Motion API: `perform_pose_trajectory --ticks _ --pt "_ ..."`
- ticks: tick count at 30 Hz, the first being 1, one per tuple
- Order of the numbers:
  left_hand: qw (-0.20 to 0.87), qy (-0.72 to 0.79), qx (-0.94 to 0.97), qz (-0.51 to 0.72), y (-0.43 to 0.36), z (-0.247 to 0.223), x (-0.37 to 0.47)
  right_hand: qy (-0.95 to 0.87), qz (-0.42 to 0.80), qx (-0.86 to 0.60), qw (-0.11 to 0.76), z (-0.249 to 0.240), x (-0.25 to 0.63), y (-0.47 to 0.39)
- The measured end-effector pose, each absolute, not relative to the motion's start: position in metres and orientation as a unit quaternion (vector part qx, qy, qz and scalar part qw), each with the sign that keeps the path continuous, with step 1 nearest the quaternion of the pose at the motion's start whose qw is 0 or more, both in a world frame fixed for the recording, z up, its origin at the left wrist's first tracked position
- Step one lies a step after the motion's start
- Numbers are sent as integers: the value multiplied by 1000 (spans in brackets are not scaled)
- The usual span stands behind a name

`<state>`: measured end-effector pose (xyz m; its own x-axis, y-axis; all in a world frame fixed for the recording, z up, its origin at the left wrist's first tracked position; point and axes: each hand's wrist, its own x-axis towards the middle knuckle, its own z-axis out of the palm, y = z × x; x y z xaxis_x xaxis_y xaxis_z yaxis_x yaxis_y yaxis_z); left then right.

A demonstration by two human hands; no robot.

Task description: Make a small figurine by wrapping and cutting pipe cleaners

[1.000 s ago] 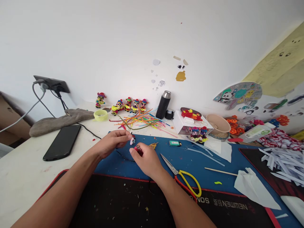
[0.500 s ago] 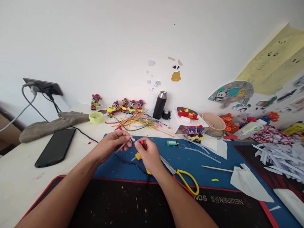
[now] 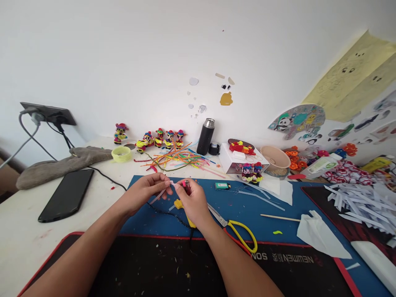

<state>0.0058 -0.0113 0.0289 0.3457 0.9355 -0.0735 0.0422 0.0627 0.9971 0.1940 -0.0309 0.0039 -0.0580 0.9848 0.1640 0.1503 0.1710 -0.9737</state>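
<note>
The pale pink strip (image 3: pixel 172 184) lies above the blue mat (image 3: pixel 204 192), pinched in the fingers of the left hand (image 3: pixel 150 189) and reaching the thumb of the right hand (image 3: pixel 194 202), whose fingers clasp a small pink-and-dark item (image 3: pixel 186 185).

A black smartphone (image 3: pixel 66 194) lies on the white counter (image 3: pixel 23 210), near a piece of driftwood (image 3: pixel 63 163). A black vacuum flask (image 3: pixel 206 137) stands beside its dark cap (image 3: pixel 213 149). A power strip (image 3: pixel 49 113) with plugged-in cables is on the wall (image 3: pixel 130 53).
</note>
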Motion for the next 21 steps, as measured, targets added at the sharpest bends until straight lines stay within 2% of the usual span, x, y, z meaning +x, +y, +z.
perform_pose_trajectory --ticks 21 --pt "485 482 625 377 -10 30 1 -612 417 -483 467 4 195 -33"
